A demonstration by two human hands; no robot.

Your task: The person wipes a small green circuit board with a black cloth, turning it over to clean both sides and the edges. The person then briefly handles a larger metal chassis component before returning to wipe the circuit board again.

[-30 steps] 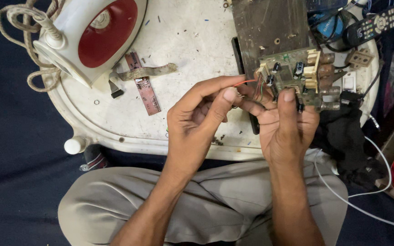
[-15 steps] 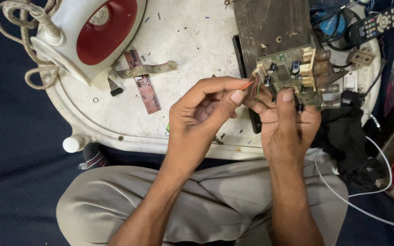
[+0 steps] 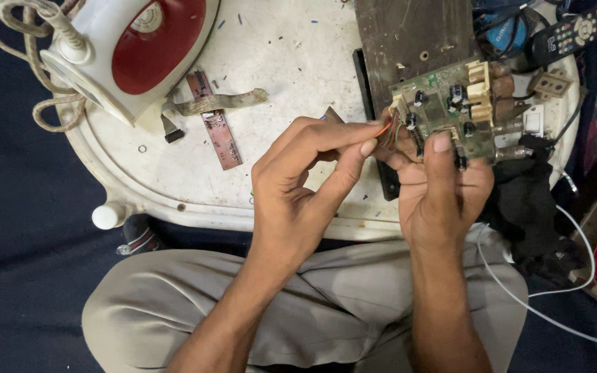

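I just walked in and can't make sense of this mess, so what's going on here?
A person sits with a white tray-like board across the lap. The right hand holds up a green circuit board, thumb pressed on its face. The left hand pinches thin red wires at the board's left edge. On the white surface lie a red and white clothes iron, a narrow brown circuit strip and a dark panel.
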